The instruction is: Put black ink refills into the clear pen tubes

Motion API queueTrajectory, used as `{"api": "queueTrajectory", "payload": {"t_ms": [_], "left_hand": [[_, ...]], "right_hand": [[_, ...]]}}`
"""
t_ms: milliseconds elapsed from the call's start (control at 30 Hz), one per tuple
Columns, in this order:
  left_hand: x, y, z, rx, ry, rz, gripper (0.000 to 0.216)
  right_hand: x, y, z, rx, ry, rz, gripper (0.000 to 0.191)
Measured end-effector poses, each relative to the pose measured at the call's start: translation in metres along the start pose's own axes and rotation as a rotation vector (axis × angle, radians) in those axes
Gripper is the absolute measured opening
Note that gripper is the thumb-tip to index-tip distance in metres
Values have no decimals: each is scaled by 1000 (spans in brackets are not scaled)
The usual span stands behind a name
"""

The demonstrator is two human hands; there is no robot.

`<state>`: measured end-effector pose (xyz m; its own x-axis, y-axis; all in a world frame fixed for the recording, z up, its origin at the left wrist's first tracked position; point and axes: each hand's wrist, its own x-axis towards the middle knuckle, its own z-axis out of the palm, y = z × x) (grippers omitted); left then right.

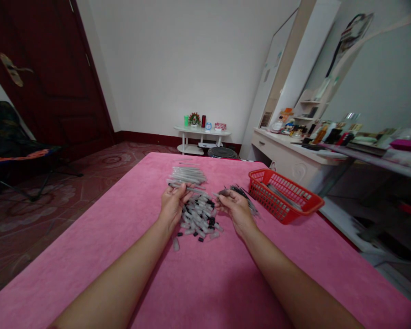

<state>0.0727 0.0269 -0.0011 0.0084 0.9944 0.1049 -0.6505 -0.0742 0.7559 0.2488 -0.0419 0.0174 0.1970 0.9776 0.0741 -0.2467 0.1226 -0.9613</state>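
Observation:
My left hand (173,204) is closed around a clear pen barrel (196,190) with a dark end, which lies sideways and points to the right. Opposite its tip, my right hand (235,209) pinches a small pale piece (217,195) that looks like a pen cap; a little gap separates the two. Below and between both hands spreads a heap of translucent pen caps (197,218), mixed with small black plugs (200,239). Beyond my left hand lies a stack of clear pen barrels (187,174). Thin dark pen refills (249,201) lie just right of my right hand, partly hidden by it.
A red plastic basket (270,204) holding a few thin sticks stands at the right on the pink-covered table (99,237). Past the right edge is a white dresser (294,157) crowded with bottles. A small shelf stand (202,131) is by the far wall, a folding chair (17,153) at left.

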Motion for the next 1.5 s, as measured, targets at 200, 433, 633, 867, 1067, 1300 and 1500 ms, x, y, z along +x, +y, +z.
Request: {"api": "queueTrajectory", "payload": {"t_ms": [200, 433, 633, 867, 1067, 1300, 1500], "left_hand": [[-3, 2, 5, 18, -6, -11, 35], [-9, -1, 10, 60, -33, -33, 36], [-9, -3, 10, 63, -85, -37, 35], [-14, -1, 12, 56, -162, 15, 34], [-21, 1, 15, 110, -162, 42, 34], [-23, 2, 20, 201, -279, 42, 33], [-14, 5, 19, 580, -358, 278, 21]], "right_hand": [[2, 8, 1, -73, -42, -65, 31], [-3, 2, 9, -245, -55, -193, 18], [-7, 0, 13, -427, 12, -275, 8], [-12, -5, 17, -399, 46, -247, 7], [-12, -3, 15, -220, 102, -121, 13], [-7, -5, 13, -344, -148, -4, 18], [7, -26, -4, -711, -153, -248, 15]]}}
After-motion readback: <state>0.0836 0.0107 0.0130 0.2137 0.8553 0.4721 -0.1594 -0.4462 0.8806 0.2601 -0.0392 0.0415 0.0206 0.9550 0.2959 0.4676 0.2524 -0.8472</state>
